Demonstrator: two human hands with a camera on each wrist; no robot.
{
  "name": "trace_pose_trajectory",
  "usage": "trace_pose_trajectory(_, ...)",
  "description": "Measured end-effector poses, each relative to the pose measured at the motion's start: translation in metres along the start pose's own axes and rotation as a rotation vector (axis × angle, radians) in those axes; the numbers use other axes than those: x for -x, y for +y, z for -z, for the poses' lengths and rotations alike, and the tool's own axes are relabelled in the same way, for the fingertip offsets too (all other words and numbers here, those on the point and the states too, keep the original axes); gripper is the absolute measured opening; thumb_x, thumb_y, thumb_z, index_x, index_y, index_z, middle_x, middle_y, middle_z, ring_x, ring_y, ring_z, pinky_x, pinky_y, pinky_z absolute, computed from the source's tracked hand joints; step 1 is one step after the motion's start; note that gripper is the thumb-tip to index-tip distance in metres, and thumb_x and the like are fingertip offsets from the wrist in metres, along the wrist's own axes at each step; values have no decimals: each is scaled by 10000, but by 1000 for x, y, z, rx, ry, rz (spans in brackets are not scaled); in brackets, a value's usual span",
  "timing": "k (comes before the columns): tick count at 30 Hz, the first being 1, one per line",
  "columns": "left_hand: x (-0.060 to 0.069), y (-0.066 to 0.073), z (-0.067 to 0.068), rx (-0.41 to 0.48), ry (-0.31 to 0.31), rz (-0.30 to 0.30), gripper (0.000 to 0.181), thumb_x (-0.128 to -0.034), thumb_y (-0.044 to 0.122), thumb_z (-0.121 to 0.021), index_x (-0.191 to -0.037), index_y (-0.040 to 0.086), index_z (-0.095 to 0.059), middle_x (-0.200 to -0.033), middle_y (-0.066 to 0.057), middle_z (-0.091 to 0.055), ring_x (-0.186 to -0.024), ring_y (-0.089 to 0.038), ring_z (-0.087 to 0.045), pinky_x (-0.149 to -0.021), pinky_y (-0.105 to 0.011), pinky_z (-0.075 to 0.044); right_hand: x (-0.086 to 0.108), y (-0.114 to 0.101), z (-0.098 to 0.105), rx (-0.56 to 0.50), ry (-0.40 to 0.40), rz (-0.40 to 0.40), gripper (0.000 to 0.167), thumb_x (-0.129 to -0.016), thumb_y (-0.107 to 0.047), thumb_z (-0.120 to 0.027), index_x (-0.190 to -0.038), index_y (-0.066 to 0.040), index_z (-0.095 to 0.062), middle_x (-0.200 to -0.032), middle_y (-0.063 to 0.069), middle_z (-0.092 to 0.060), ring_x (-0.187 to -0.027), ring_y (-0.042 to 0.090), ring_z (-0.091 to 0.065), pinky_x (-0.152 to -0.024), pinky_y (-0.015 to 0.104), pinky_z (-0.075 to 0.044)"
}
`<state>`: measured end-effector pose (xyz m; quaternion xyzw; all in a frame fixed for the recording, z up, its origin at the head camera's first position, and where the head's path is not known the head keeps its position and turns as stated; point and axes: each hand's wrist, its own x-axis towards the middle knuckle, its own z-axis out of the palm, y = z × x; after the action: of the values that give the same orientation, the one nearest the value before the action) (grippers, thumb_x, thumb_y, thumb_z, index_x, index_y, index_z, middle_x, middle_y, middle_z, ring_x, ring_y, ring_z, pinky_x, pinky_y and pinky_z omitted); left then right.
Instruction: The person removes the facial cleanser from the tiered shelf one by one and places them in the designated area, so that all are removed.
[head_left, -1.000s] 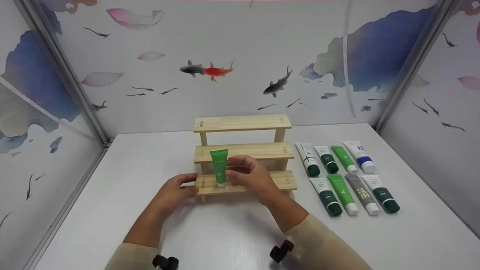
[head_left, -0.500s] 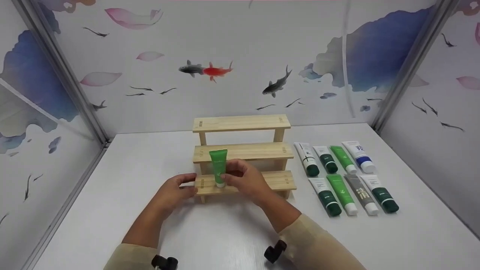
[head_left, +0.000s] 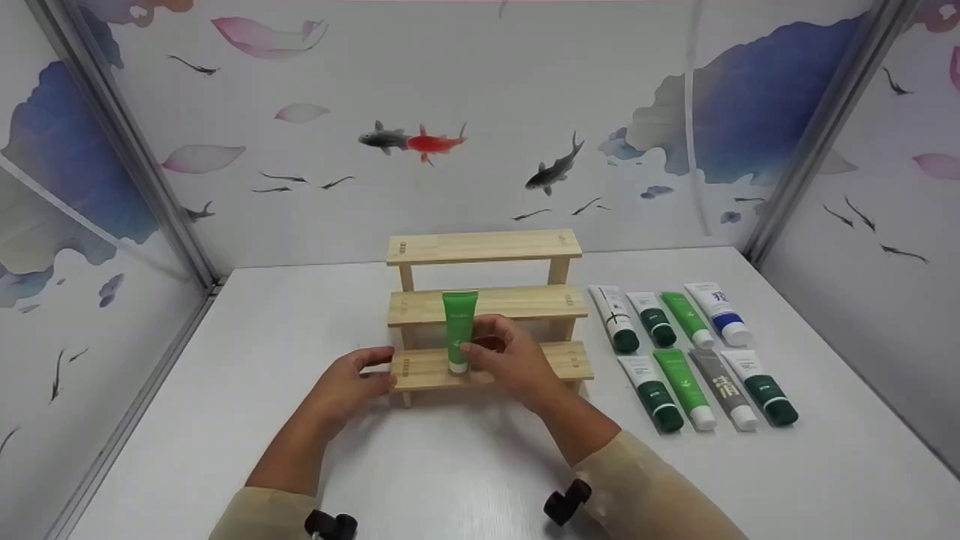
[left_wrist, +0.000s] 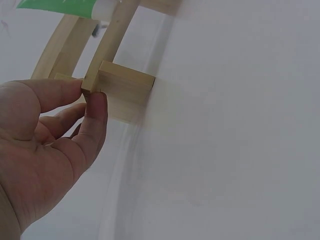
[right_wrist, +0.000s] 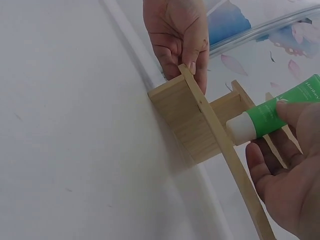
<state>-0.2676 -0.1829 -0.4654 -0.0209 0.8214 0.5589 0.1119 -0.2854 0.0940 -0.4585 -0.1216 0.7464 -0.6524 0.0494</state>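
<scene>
A green squeeze tube [head_left: 459, 319] stands upright, white cap down, on the lowest step of a three-tier wooden shelf [head_left: 525, 367]. My right hand [head_left: 516, 364] holds it low from the right, thumb across its front. In the right wrist view the tube's white cap [right_wrist: 241, 129] meets the board or sits very close to it. At the left end of that same step, my left hand [head_left: 346, 390] grips the board; the left wrist view shows thumb and fingertips pinching the board's corner [left_wrist: 92, 82].
Right of the shelf, several tubes lie in two rows, among them a grey tube [head_left: 724, 390], a green tube [head_left: 684, 390] and a white tube with a blue band [head_left: 718, 313]. Printed panels [head_left: 480, 90] wall in the white table [head_left: 262, 322] at the back and sides.
My right thumb, at first beside the tube, came onto its front. Hand and tube have since shifted a little to the right along the lowest step. My left hand stays put.
</scene>
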Motion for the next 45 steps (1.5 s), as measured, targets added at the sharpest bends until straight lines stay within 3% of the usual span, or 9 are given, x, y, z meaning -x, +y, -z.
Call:
trace_pose_trajectory(7,1,-1,0,11,1,-7,551,-998,112,-700,-1535,91,-576,-1631,-143,-522,-1421,-344,-595,-1088,-431,-564,7,-5,13,-18,13,23,360,-979,-178,-783,-1323,-137,-684,-1286,92,-706,-1180,251,-668,-946,308,-595)
trace_pose_trajectory(14,1,-1,1,17,-4,-20,553,-1003,108,-694,-1541,80,-566,-1631,-145,-522,-1416,-339,-597,-1090,-426,-565,21,-5,35,30,54,27,334,-971,-179,-793,-1294,-158,-710,-1260,73,-730,-1147,248,-681,-955,325,-587)
trace_pose_trajectory(19,0,-1,1,24,-8,-26,554,-1004,97,-690,-1542,71,-562,-1633,-151,-518,-1420,-345,-594,-1095,-425,-561,32,-4,56,46,94,3,329,-954,-145,-801,-1271,-141,-717,-1251,68,-733,-1151,245,-672,-988,339,-571)
trace_pose_trajectory(29,1,-1,0,36,-14,-45,563,-991,74,-696,-1536,36,-558,-1620,-183,-521,-1401,-354,-600,-1039,-361,-572,48,-5,99,31,159,-59,350,-995,-142,-754,-1333,-110,-665,-1333,112,-685,-1230,252,-672,-1003,256,-594)
trace_pose_trajectory(36,0,-2,0,44,-11,-46,562,-994,70,-682,-1539,26,-550,-1623,-189,-515,-1400,-365,-603,-1018,-346,-576,58,-2,127,81,212,-80,420,-1009,-221,-759,-1393,-114,-627,-1396,107,-670,-1282,232,-659,-1026,225,-574)
trace_pose_trajectory(45,0,-3,0,30,-8,-41,568,-988,69,-687,-1539,33,-553,-1623,-184,-518,-1417,-372,-592,-1050,-378,-571,73,8,167,125,276,-109,505,-1020,-358,-744,-1440,-124,-590,-1397,99,-668,-1234,150,-679,-1003,201,-575)
